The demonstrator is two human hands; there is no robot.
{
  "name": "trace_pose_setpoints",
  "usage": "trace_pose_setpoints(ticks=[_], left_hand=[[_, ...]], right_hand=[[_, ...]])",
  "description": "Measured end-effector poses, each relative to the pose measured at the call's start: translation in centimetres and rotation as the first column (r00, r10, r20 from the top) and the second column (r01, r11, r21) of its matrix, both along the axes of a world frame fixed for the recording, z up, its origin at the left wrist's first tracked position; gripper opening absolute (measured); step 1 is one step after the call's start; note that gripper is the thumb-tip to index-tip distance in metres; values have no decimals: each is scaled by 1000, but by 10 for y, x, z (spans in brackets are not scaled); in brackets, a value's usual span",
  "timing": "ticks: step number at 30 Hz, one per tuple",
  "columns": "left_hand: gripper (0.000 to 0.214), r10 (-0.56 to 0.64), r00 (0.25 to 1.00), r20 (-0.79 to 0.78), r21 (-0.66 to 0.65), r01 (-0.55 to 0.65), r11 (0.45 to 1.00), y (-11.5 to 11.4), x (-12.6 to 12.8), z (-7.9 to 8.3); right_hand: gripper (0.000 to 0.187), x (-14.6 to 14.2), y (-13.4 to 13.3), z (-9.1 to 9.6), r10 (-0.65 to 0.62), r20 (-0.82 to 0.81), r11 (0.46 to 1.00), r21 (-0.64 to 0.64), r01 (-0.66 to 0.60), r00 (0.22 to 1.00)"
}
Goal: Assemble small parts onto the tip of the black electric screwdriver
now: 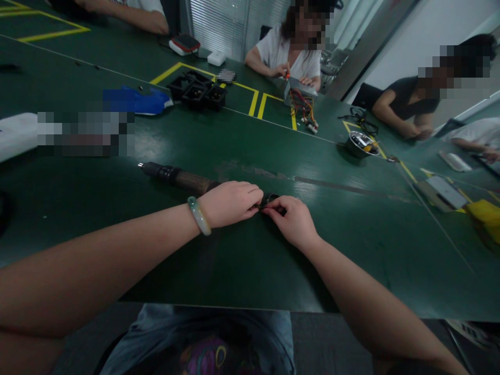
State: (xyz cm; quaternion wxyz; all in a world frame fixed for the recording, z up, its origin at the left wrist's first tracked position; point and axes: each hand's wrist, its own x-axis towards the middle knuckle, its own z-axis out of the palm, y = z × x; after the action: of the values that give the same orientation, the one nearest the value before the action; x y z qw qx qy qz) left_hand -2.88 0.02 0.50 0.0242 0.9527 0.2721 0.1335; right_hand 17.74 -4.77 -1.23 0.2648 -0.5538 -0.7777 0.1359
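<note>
An electric screwdriver (189,180) with a brown grip and a dark front end lies on the green table, its tip pointing left. My left hand (230,203), a bangle on its wrist, is closed over the rear end of the tool, which it hides. Fingertip to fingertip with it, my right hand (295,221) is closed in a pinch. Between the fingertips is something small and dark, too covered to name. A black rounded part (269,198) shows just behind the fingers.
Black plastic trays (197,91), a blue bag (150,101) and a metal bowl (361,145) stand farther back on the table (234,271). Across it, a person (287,54) handles a metal box with coloured wires (300,96). A yellow item (484,219) lies at right.
</note>
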Motion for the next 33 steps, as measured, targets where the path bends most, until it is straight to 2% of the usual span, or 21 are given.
trace_pose_setpoints(ticks=[7,12,18,23,27,33], left_hand=[[10,-6,999,36,27,5,1000,1,1,-3],[9,-20,999,49,53,17,998,1,1,-4],[7,-4,999,49,27,3,1000,0,1,-2],[8,-7,998,62,-8,8,1000,1,0,-3],[10,-27,998,58,-10,28,1000,1,0,-2],[12,-27,998,52,-1,27,1000,0,0,-1]], right_hand=[[8,-2,-1,-1,-43,-27,999,1,43,999],[7,-2,0,-1,-24,-28,999,31,25,999],[5,-2,-1,0,33,-24,997,69,-31,999],[4,1,0,-1,132,-107,989,83,-123,985],[6,3,4,-3,180,-112,984,31,-178,977],[9,0,7,-3,177,-132,983,-29,-182,975]])
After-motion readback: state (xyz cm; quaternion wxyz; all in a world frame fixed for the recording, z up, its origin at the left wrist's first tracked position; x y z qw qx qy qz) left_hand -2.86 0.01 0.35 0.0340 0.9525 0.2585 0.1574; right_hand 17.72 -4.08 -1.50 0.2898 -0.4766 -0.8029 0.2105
